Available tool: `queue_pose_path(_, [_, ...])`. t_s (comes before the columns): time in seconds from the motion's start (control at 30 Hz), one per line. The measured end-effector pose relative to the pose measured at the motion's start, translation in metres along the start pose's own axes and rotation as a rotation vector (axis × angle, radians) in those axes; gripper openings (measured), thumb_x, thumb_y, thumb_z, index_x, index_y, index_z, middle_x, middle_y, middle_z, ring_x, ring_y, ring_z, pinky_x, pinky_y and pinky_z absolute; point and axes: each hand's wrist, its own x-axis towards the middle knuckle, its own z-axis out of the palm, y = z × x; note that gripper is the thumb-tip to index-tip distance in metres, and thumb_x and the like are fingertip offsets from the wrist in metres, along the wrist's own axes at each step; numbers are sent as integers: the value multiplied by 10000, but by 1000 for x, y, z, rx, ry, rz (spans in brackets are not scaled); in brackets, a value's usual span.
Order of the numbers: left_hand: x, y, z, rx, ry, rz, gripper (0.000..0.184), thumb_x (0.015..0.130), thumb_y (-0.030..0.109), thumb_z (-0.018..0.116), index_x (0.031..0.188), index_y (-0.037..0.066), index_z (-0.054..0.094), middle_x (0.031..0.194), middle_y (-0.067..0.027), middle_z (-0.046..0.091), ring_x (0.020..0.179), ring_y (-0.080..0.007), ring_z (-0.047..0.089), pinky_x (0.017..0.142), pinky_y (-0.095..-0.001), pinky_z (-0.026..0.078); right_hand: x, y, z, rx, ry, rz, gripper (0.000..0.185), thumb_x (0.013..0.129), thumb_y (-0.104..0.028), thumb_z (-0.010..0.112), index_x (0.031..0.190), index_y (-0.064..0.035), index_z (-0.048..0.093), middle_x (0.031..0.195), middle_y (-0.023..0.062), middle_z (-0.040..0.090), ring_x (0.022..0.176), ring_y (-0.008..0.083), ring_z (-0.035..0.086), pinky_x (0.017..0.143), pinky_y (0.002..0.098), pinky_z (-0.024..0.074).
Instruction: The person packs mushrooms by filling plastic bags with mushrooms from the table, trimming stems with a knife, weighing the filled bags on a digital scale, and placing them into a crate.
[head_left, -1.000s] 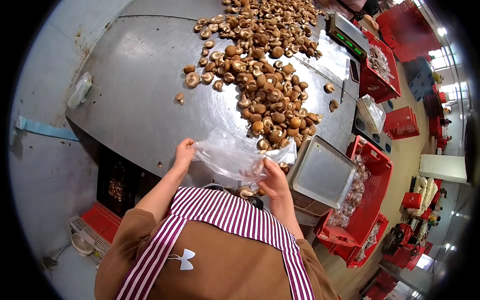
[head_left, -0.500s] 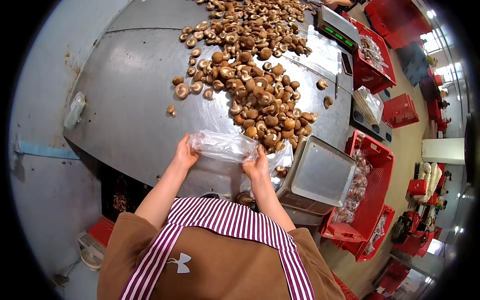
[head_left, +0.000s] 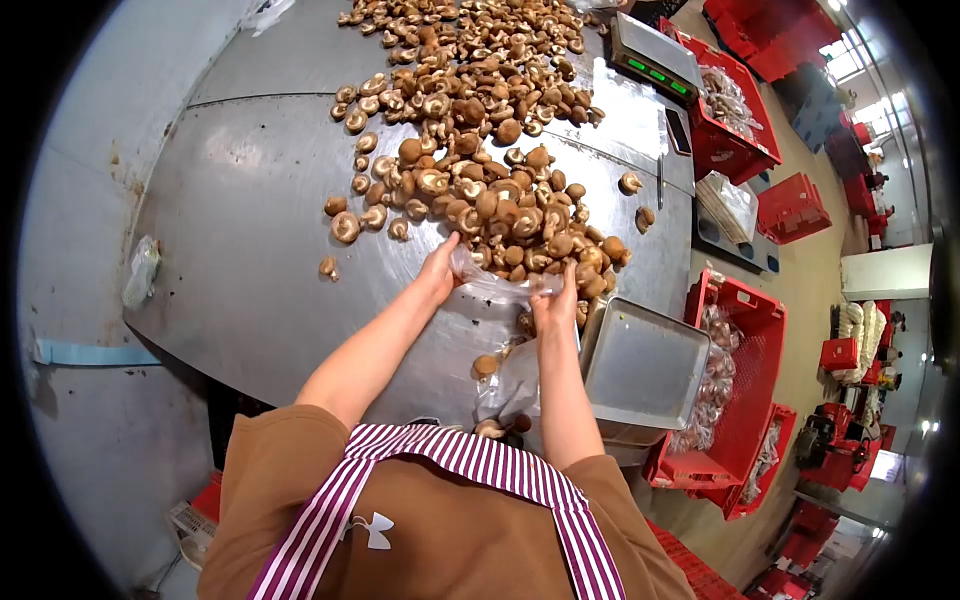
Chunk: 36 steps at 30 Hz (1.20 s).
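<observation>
A clear plastic bag [head_left: 505, 290] is stretched between my two hands at the near edge of a large pile of brown shiitake mushrooms [head_left: 520, 215]. My left hand [head_left: 440, 268] pinches the bag's left side, its fingertips close to the mushrooms. On the other side, my right hand [head_left: 556, 303] grips the bag's edge, fingers reaching toward the pile. The bag's mouth lies against the nearest mushrooms; whether any are inside is hard to see. Below the hands, a single mushroom [head_left: 486, 366] lies beside more crumpled clear plastic [head_left: 515, 380].
To the right sits a metal tray [head_left: 645, 365], with a red crate [head_left: 745, 385] of bagged mushrooms beyond. A scale with green digits [head_left: 655, 62], a phone [head_left: 678, 132] and a thin dark stick-like tool [head_left: 660, 182] lie at the steel table's [head_left: 240, 260] far right.
Both hands have moved forward and to the right, carrying the bag from over the bare steel up against the pile. Mushrooms at the near edge have shifted slightly.
</observation>
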Motion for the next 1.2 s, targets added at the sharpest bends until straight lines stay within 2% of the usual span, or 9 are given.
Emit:
queue_pose_path(0.23, [-9,58,6,-254,297,143,452,912,478,625,1143,95,557,999,-75,661,863,-191,629,756,-366,506,12,20,50,-435,-172,45,600,833,-504,730,1230,-117,500,1021,93,592,892,249,611,775,418,556])
queue_pose_path(0.3, [-4,66,19,-174,310,103,642,942,489,572,1387,59,405,1192,-130,626,1010,-220,628,869,-400,521,5,3,64,-337,-7,43,586,886,-447,687,1257,-37,495,1085,141,609,969,287,642,834,449,563])
queue_pose_path(0.37, [15,49,11,-52,130,40,367,961,375,584,1177,87,517,1002,-71,668,877,-222,660,778,-413,535,31,-8,51,-190,7,13,574,903,-430,669,1253,-14,486,1079,156,613,966,285,650,880,440,548])
queue_pose_path(0.53, [40,59,-24,-349,331,-8,405,980,353,549,1258,63,495,1084,-98,654,891,-276,661,814,-440,545,50,-3,77,-515,-195,53,456,932,-399,628,1218,-68,500,1091,157,588,902,254,649,661,389,620])
queue_pose_path(0.7, [20,81,1,-299,210,5,418,988,304,529,1274,12,440,1275,-180,545,1148,-340,585,937,-477,518,73,-16,85,-453,-157,68,545,931,-396,620,1304,-35,454,1213,215,520,969,309,638,712,410,638])
queue_pose_path(0.83, [20,82,5,-309,230,9,538,990,267,524,1426,18,332,1384,-170,464,1154,-340,570,901,-444,537,90,-14,67,-1157,-161,-193,615,951,-413,578,1418,-59,390,1269,155,541,987,282,643,663,328,585])
queue_pose_path(0.93, [6,71,15,277,264,191,633,974,291,567,1507,78,300,1379,-150,473,1084,-290,588,821,-375,524,78,-17,73,-1538,-80,-430,697,922,-506,551,1423,-38,427,1346,234,493,1223,363,529,963,469,473])
queue_pose_path(1.03, [33,52,-2,704,432,453,604,940,322,613,1446,54,421,1320,-155,499,1103,-276,558,926,-341,450,68,-2,90,-1752,-13,-765,694,889,-513,577,1406,-65,459,1276,281,544,1192,428,532,997,487,430])
queue_pose_path(1.2, [51,50,0,1006,514,601,644,872,442,647,1397,97,506,1278,-199,547,1219,-347,502,1023,-404,399,90,-20,102,-1657,-107,-639,713,869,-512,616,1371,-24,479,1367,303,442,1256,434,468,1017,521,411])
